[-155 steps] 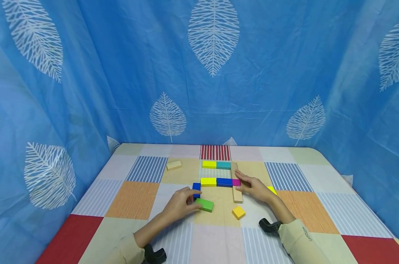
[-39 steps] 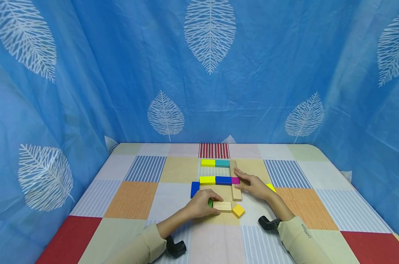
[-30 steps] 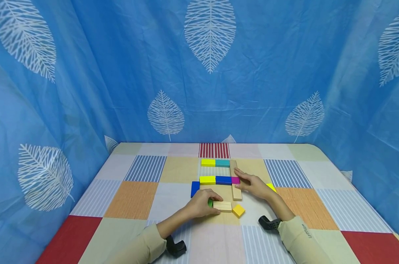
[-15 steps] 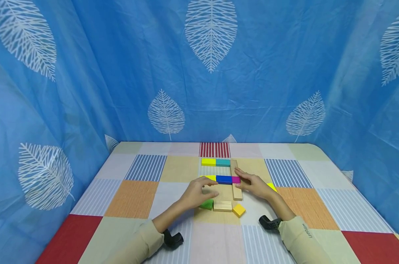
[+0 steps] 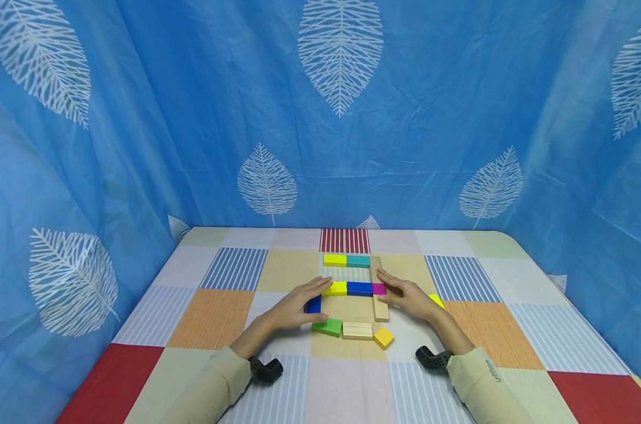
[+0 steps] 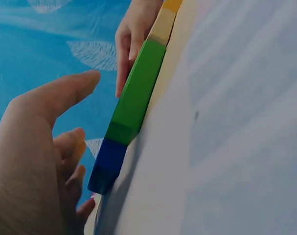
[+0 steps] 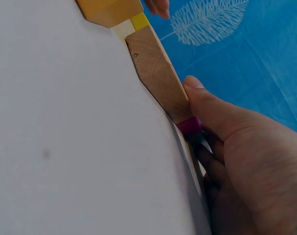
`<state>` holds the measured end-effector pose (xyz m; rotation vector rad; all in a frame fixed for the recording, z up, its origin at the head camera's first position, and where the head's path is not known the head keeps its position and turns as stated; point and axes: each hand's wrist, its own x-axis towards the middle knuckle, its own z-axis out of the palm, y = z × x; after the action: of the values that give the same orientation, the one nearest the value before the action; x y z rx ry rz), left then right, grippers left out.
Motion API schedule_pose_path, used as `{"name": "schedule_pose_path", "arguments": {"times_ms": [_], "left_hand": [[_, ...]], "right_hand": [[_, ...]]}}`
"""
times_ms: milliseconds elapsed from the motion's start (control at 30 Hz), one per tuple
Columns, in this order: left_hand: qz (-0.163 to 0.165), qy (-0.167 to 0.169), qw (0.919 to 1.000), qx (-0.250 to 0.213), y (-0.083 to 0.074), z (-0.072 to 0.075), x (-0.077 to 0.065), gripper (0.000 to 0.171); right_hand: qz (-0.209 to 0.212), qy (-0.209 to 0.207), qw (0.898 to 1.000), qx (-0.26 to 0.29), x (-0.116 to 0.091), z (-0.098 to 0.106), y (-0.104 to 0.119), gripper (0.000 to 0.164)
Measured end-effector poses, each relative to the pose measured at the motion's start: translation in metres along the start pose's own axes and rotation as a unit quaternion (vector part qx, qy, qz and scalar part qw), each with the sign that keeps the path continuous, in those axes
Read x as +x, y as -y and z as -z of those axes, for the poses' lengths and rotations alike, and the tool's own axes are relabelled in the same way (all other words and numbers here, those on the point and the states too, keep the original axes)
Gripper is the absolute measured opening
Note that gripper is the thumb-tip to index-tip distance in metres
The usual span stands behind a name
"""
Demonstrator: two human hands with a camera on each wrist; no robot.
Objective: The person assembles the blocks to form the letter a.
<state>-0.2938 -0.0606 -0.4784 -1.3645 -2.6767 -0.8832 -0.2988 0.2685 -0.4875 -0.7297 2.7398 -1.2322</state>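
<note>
My left hand [image 5: 294,303] spreads its fingers and thumb beside a blue block [image 5: 313,304], partly hidden under it, and near a green block [image 5: 327,327]. In the left wrist view the thumb stands apart from both. My right hand [image 5: 407,297] rests its fingers along the right side of a flat layout, touching long plain wooden pieces [image 5: 381,309] and next to a magenta block [image 5: 379,288]. A row runs left from there: a blue block [image 5: 359,288] and a yellow block [image 5: 335,288]. A plain wooden block [image 5: 357,331] adjoins the green one.
A farther row has a yellow block [image 5: 335,260] and a teal block [image 5: 358,261]. An orange-yellow block [image 5: 384,338] lies turned at the near right corner. Another yellow block [image 5: 436,301] shows behind the right wrist. A blue leaf-print curtain [image 5: 405,176] surrounds the patchwork-covered table [image 5: 352,388].
The plain block came from the back left to beside the green block. My left hand has let go of it and moved left toward the blue block. My right hand has stayed put.
</note>
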Motion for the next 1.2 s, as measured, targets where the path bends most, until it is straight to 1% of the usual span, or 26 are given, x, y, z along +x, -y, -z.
{"name": "schedule_pose_path", "arguments": {"times_ms": [133, 267, 367, 433, 633, 767, 933, 1067, 1133, 1200], "left_hand": [[0.004, 0.031, 0.9994, 0.014, 0.003, 0.001, -0.002, 0.080], [0.016, 0.049, 0.9982, 0.031, 0.003, 0.001, -0.003, 0.082], [0.025, 0.055, 0.9974, 0.040, 0.003, 0.001, -0.002, 0.082], [0.030, 0.057, 0.9968, 0.047, 0.004, 0.001, -0.002, 0.082], [0.025, 0.052, 0.9972, 0.047, 0.005, -0.001, -0.002, 0.082], [0.029, 0.059, 0.9965, 0.052, 0.006, -0.004, -0.003, 0.083], [0.039, 0.054, 0.9962, 0.055, 0.005, -0.004, -0.004, 0.082], [0.036, 0.051, 0.9966, 0.054, 0.005, -0.002, -0.005, 0.082], [0.034, 0.053, 0.9965, 0.055, 0.005, -0.001, -0.004, 0.081], [0.033, 0.055, 0.9964, 0.056, 0.005, -0.001, -0.004, 0.081]], "right_hand": [[-0.002, 0.000, 1.000, -0.002, 0.001, 0.000, 0.001, 0.065], [-0.001, 0.000, 1.000, -0.004, 0.001, 0.000, 0.002, 0.065], [-0.002, -0.001, 1.000, -0.005, 0.002, 0.000, 0.002, 0.065], [-0.010, -0.003, 1.000, 0.003, 0.003, 0.000, 0.003, 0.065], [-0.026, -0.020, 0.998, 0.056, 0.002, 0.004, 0.007, 0.064], [-0.036, -0.056, 0.995, 0.077, -0.007, 0.009, 0.022, 0.060], [-0.025, -0.125, 0.989, 0.077, -0.028, 0.010, 0.048, 0.054], [-0.037, -0.185, 0.980, 0.062, -0.050, 0.007, 0.066, 0.049], [-0.043, -0.204, 0.976, 0.059, -0.062, 0.002, 0.073, 0.046], [-0.046, -0.213, 0.974, 0.060, -0.071, -0.004, 0.080, 0.044]]}}
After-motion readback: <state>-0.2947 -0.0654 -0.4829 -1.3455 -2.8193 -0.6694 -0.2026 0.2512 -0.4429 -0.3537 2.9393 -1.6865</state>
